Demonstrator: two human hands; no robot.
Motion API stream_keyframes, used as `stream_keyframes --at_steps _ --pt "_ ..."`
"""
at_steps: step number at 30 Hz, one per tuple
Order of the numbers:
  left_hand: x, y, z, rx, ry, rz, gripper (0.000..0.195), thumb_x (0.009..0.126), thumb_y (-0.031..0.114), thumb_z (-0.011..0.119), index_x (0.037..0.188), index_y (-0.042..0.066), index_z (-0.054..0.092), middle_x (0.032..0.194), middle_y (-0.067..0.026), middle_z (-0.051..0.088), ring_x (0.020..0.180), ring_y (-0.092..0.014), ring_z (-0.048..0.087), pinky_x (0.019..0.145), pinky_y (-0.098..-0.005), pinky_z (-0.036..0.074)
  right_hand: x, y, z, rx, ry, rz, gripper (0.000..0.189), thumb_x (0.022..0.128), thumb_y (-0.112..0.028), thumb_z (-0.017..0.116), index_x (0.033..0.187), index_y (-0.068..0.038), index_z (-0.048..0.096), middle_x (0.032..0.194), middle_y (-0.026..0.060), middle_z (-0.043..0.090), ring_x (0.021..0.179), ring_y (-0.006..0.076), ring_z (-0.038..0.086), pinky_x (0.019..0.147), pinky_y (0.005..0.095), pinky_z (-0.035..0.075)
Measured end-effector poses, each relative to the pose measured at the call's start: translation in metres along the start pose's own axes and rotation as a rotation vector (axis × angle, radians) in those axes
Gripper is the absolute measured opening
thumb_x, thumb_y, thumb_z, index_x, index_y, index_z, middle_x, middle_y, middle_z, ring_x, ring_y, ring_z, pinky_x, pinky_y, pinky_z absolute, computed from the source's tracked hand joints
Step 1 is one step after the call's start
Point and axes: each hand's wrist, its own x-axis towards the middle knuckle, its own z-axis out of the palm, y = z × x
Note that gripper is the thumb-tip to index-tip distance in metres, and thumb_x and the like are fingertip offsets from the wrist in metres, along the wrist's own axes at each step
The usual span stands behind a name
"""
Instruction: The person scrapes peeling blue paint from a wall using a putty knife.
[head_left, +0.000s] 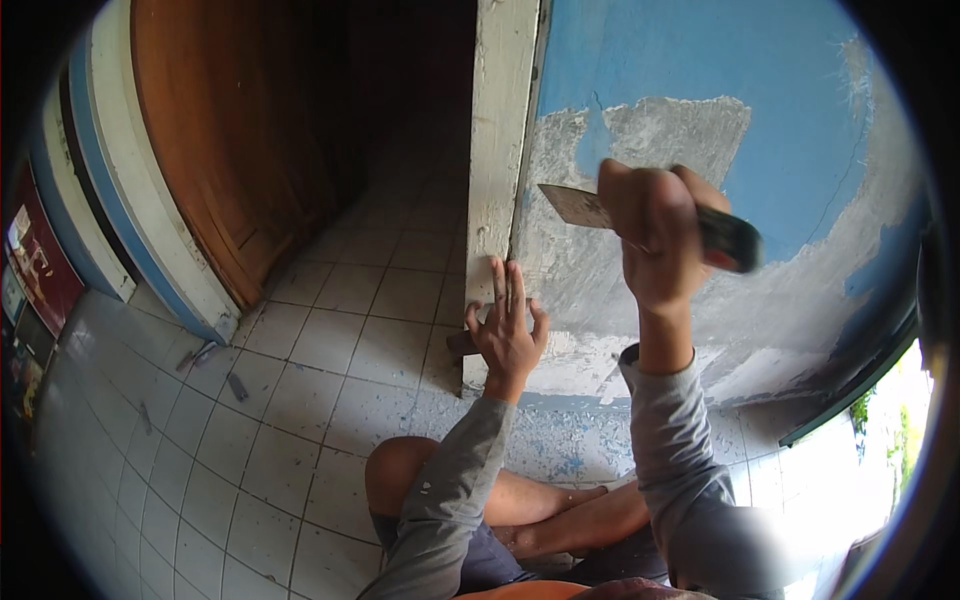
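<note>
My right hand (664, 232) is raised before the wall, shut on a putty knife with a dark handle (739, 244). The worn metal blade (574, 206) points left towards the door frame; the hand is slightly blurred. Lower down, my left hand (510, 330) rests at the frame's edge with two fingers stretched upward. Beneath it lies a dark, rod-like object (462, 343), its end sticking out on the left; the thumb and outer finger curl around it, and its middle is hidden. Blue paint (787, 112) on the wall gives way to a rough grey bare patch (675, 135).
The white door frame (495, 135) runs upward beside a dark doorway. A brown wooden door (217, 135) stands at left. Blue and white paint flakes (570, 442) litter the tiled floor near my crossed legs (555, 510). Small flat pieces (238, 387) lie on the tiles at left.
</note>
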Motion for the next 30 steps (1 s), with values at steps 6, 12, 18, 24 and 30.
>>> stream_keyframes --at_steps 6,12,18,24,30 --pt "-0.016 -0.026 0.014 0.133 -0.035 0.035 0.066 0.091 0.026 0.055 0.152 0.006 0.041 0.158 -0.0187 0.040 0.100 -0.019 0.069 0.098 -0.0427 0.037 -0.066 0.040 0.021 -0.151 -0.029 0.226 0.019 0.087 -0.006 0.070 0.074 -0.002 0.057 0.060 0.0023 0.051 0.055 0.0079 0.049 0.051 0.0281 0.038" --pt "-0.007 0.005 0.011 0.066 0.008 0.033 0.065 0.095 0.030 0.049 0.155 0.007 0.038 0.160 -0.0168 0.039 0.123 -0.019 0.061 0.098 -0.0408 0.038 -0.140 -0.002 -0.048 -0.167 -0.194 0.483 0.035 0.085 0.001 0.069 0.060 -0.001 0.044 0.053 0.0070 0.045 0.045 0.0137 0.041 0.046 0.0334 0.032" --pt "-0.026 -0.006 0.008 0.133 -0.068 0.077 0.065 0.100 0.029 0.046 0.159 0.009 0.029 0.166 -0.0171 0.026 0.134 -0.029 0.054 0.096 -0.0403 0.040 -0.297 0.025 -0.131 -0.665 -0.528 0.753 0.025 0.088 -0.029 0.070 0.079 -0.006 0.068 0.073 0.0198 0.066 0.074 0.0425 0.066 0.066 0.0512 0.051" --pt "-0.039 -0.019 -0.009 0.210 -0.200 0.270 0.070 0.099 0.031 0.051 0.162 0.015 0.024 0.167 -0.0173 0.021 0.126 -0.041 0.056 0.101 -0.0467 0.045 -0.372 0.016 -0.157 -0.708 -0.727 1.072 0.035 0.088 -0.037 0.073 0.095 -0.003 0.073 0.087 0.0209 0.070 0.084 0.0426 0.067 0.072 0.0519 0.053" --pt "-0.081 -0.005 -0.057 0.418 -0.990 0.365 0.077 0.087 0.033 0.069 0.154 0.011 0.040 0.160 -0.0224 0.033 0.123 -0.040 0.060 0.104 -0.0462 0.046 -0.379 0.026 -0.145 -0.686 -0.640 1.038 0.036 0.081 -0.037 0.077 0.097 -0.005 0.075 0.092 0.0205 0.072 0.089 0.0423 0.069 0.077 0.0511 0.055"
